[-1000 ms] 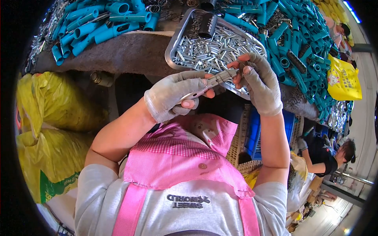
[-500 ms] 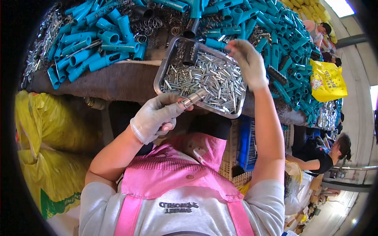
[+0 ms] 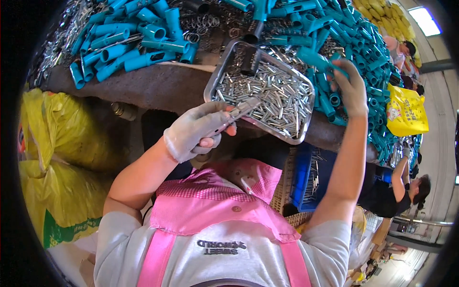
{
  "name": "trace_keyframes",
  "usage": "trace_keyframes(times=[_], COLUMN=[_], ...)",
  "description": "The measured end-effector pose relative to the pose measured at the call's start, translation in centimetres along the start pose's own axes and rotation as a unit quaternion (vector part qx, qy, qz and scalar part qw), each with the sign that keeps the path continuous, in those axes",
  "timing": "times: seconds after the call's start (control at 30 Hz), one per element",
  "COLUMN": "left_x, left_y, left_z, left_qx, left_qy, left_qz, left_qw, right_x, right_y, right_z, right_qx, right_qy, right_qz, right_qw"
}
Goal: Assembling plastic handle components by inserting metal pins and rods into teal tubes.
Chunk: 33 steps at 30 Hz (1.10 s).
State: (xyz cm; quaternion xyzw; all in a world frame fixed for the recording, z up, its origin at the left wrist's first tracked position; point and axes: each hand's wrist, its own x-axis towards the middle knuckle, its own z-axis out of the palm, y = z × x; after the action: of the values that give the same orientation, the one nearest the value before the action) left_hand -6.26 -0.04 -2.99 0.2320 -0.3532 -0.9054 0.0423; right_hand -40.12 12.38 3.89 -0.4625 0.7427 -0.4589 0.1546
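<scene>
My left hand [image 3: 193, 131], in a pale glove, is closed around a slim silver metal tube [image 3: 245, 108] with a cut-out side, held over the near edge of the tray. My gloved right hand [image 3: 354, 93] pinches one end of a teal plastic handle tube [image 3: 315, 60], blurred by motion, to the right of the tray. Between the hands stands the metal tray [image 3: 209, 91], full of small silver pins [image 3: 282, 103]. A black ribbed cylinder [image 3: 249, 62] leans inside its far left corner.
Teal plastic tubes [image 3: 162, 45] lie heaped left, behind and right, with loose springs [image 3: 205, 21] among them. Yellow sacks [image 3: 71, 186] stand at left. A blue bin [image 3: 301, 191] sits below the bench beside my right arm. A yellow bag [image 3: 406, 110] and a co-worker [image 3: 401, 189] are at right.
My right hand has moved right from the tray's far edge and now has a teal handle tube in its fingers. My left hand keeps the metal tube, now turned slightly.
</scene>
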Motion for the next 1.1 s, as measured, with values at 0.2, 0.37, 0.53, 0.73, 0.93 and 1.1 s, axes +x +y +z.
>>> trace_keyframes(times=[0.2, 0.37, 0.53, 0.73, 0.93, 1.1], left_x=[0.8, 0.1, -0.7, -0.9, -0.9, -1.3], left_y=[0.2, -0.1, -0.6, -1.9, -2.9, -2.5], left_z=[0.1, 0.2, 0.4, -0.3, -0.1, 1.7], left_qx=[0.040, 0.189, 0.149, 0.071, 0.087, 0.134], left_qy=[-0.067, -0.103, -0.152, -0.130, -0.118, -0.095], left_qz=[-0.076, -0.072, -0.106, -0.113, -0.116, -0.117], left_qw=[0.994, 0.974, 0.971, 0.983, 0.982, 0.979], right_x=[-7.8, -9.7, -11.3, -12.6, -13.0, -13.8], right_y=[-2.3, -2.9, -4.9, -5.0, -6.7, -5.7], right_z=[1.5, 3.3, 6.8, 9.2, 10.1, 11.6], right_qx=[0.049, 0.064, 0.209, 0.100, 0.095, 0.133], right_qy=[-0.201, -0.286, -0.320, -0.245, -0.268, -0.244], right_qz=[0.037, 0.021, 0.201, 0.080, 0.202, 0.158], right_qw=[0.978, 0.956, 0.902, 0.961, 0.937, 0.948])
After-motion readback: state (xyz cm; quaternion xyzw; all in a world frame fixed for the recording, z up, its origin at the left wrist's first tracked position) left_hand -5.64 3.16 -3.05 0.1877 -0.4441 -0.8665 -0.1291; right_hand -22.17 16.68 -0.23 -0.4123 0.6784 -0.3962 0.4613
